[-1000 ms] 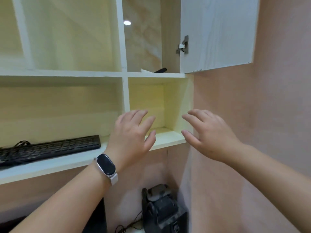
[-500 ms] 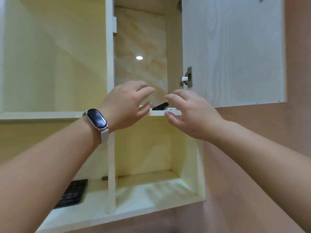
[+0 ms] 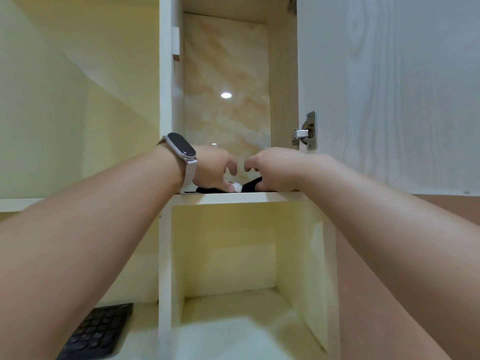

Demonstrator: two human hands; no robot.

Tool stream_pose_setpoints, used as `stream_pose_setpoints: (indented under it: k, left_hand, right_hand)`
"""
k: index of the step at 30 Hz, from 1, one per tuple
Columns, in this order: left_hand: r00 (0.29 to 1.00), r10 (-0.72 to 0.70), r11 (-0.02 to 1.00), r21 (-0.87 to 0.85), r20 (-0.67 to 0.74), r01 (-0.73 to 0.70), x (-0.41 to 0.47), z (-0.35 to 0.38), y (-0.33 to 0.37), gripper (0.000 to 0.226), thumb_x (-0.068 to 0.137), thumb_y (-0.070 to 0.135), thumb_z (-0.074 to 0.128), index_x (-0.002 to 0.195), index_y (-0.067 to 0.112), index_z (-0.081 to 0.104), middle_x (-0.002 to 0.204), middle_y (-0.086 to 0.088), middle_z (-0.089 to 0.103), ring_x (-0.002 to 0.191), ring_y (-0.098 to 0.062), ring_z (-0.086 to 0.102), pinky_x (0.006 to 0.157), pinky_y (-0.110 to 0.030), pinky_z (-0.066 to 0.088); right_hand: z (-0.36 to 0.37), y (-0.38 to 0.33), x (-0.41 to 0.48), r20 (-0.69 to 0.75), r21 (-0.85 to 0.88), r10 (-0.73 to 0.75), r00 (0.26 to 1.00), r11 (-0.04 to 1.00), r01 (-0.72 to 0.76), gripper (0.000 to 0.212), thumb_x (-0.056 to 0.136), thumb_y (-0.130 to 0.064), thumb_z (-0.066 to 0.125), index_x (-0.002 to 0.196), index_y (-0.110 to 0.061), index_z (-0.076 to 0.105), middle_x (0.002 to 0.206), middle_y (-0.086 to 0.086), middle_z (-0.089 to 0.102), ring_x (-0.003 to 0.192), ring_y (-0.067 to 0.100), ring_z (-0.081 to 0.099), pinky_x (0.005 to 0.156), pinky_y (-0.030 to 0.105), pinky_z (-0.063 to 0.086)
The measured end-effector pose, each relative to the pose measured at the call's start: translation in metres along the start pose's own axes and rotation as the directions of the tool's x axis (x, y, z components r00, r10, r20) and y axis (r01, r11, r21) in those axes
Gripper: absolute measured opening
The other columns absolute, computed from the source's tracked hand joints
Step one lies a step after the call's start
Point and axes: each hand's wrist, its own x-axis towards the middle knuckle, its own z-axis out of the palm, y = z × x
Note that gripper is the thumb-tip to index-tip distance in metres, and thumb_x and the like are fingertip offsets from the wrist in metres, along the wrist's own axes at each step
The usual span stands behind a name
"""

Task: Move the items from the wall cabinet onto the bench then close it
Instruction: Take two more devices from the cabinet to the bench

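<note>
The wall cabinet's open compartment has a white shelf (image 3: 233, 197) at wrist height. Both my hands reach into it. My left hand (image 3: 210, 167), with a watch on the wrist, curls down with its thumb against a small white item (image 3: 237, 188) lying on a flat black thing (image 3: 207, 190). My right hand (image 3: 275, 170) curls over the end of a tilted black item (image 3: 250, 184). Most of these items is hidden behind my hands and the shelf edge. The cabinet door (image 3: 389, 100) stands open to the right.
A metal hinge (image 3: 306, 133) sits on the door just above my right hand. Below the shelf is an open cubby (image 3: 233, 281). A black keyboard (image 3: 98, 331) lies on the lower ledge at the left. A pink wall runs down the right.
Both hands have risen from the lower cubby and gone into the upper compartment, closing down on the items on the shelf. The view has tilted upward.
</note>
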Motion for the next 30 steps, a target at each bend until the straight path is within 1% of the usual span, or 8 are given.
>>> stream_pose_setpoints:
  k: [4, 7, 9, 14, 18, 21, 24, 30]
  left_hand:
    - [0.999, 0.022, 0.999, -0.038, 0.032, -0.02, 0.003, 0.004, 0.001, 0.042, 0.095, 0.046, 0.053, 0.132, 0.025, 0.055, 0.13, 0.003, 0.061, 0.112, -0.023, 0.058, 0.094, -0.033, 0.045]
    - [0.999, 0.051, 0.997, -0.054, 0.007, -0.051, 0.002, 0.003, 0.0, 0.035, 0.096, 0.04, 0.054, 0.124, 0.021, 0.062, 0.126, 0.003, 0.063, 0.108, -0.022, 0.059, 0.092, -0.033, 0.047]
    - [0.998, 0.063, 0.997, -0.051, -0.028, -0.065, 0.0, 0.006, 0.0, 0.028, 0.096, 0.037, 0.055, 0.114, 0.019, 0.065, 0.116, 0.002, 0.066, 0.095, -0.021, 0.058, 0.077, -0.029, 0.044]
    - [0.994, 0.052, 0.999, 0.008, -0.099, -0.051, -0.008, 0.005, 0.003, 0.028, 0.099, 0.038, 0.049, 0.102, 0.015, 0.064, 0.091, -0.002, 0.062, 0.076, -0.021, 0.05, 0.054, -0.029, 0.031]
    - [0.969, 0.035, 0.997, -0.058, -0.243, -0.05, -0.021, 0.003, 0.008, 0.037, 0.099, 0.046, 0.043, 0.098, 0.014, 0.062, 0.09, -0.006, 0.065, 0.081, -0.026, 0.059, 0.06, -0.033, 0.041]
    - [0.927, 0.039, 0.996, -0.055, -0.373, -0.064, -0.036, 0.004, 0.009, 0.038, 0.098, 0.047, 0.042, 0.091, 0.015, 0.06, 0.087, -0.003, 0.063, 0.08, -0.026, 0.06, 0.068, -0.039, 0.049]
    - [0.885, 0.052, 0.996, -0.042, -0.462, -0.081, -0.053, 0.008, 0.007, 0.034, 0.099, 0.047, 0.043, 0.088, 0.017, 0.054, 0.083, 0.004, 0.054, 0.078, -0.022, 0.054, 0.066, -0.036, 0.044]
    - [0.765, 0.048, 0.983, -0.105, -0.642, -0.15, -0.091, 0.022, 0.004, 0.025, 0.092, 0.044, 0.056, 0.083, 0.022, 0.049, 0.085, 0.004, 0.052, 0.072, -0.019, 0.054, 0.062, -0.035, 0.044]
  right_hand:
    - [0.002, 0.0, 0.009, 0.06, 0.004, -0.007, 0.998, 1.0, 0.007, 0.045, 0.091, -0.031, 0.059, 0.134, -0.023, 0.05, 0.118, 0.005, 0.062, 0.099, 0.029, 0.059, 0.083, 0.04, 0.053]
    - [0.003, 0.0, 0.009, 0.063, -0.029, -0.037, 0.997, 0.999, 0.039, 0.025, 0.091, -0.03, 0.057, 0.11, -0.016, 0.065, 0.093, 0.006, 0.067, 0.084, 0.031, 0.063, 0.065, 0.034, 0.05]
    - [0.004, -0.001, 0.009, 0.043, -0.063, -0.048, 0.998, 0.997, 0.051, 0.016, 0.09, -0.027, 0.057, 0.095, -0.016, 0.067, 0.078, 0.006, 0.063, 0.074, 0.03, 0.061, 0.055, 0.031, 0.043]
    - [0.001, -0.001, 0.002, -0.109, -0.143, -0.059, 0.992, 0.989, 0.043, 0.018, 0.091, -0.03, 0.055, 0.093, -0.015, 0.065, 0.068, 0.002, 0.052, 0.065, 0.028, 0.053, 0.049, 0.028, 0.033]
    - [-0.003, -0.003, -0.007, -0.267, -0.184, -0.068, 0.961, 0.983, 0.019, 0.023, 0.093, -0.036, 0.048, 0.088, -0.014, 0.053, 0.067, 0.001, 0.045, 0.066, 0.031, 0.052, 0.053, 0.031, 0.034]
    - [0.002, -0.004, -0.02, -0.458, -0.134, -0.082, 0.885, 0.991, 0.022, 0.021, 0.091, -0.03, 0.05, 0.081, -0.014, 0.042, 0.069, 0.002, 0.046, 0.062, 0.031, 0.05, 0.052, 0.032, 0.033]
    - [0.014, -0.003, -0.039, -0.688, -0.077, -0.118, 0.716, 0.993, 0.089, 0.015, 0.077, -0.015, 0.054, 0.068, -0.006, 0.047, 0.06, 0.01, 0.051, 0.043, 0.031, 0.048, 0.042, 0.026, 0.028]
    - [0.035, -0.009, -0.075, -0.817, 0.058, -0.012, 0.577, 0.993, 0.103, 0.017, 0.076, -0.016, 0.048, 0.072, 0.0, 0.052, 0.064, 0.011, 0.051, 0.045, 0.026, 0.034, 0.039, 0.026, 0.029]
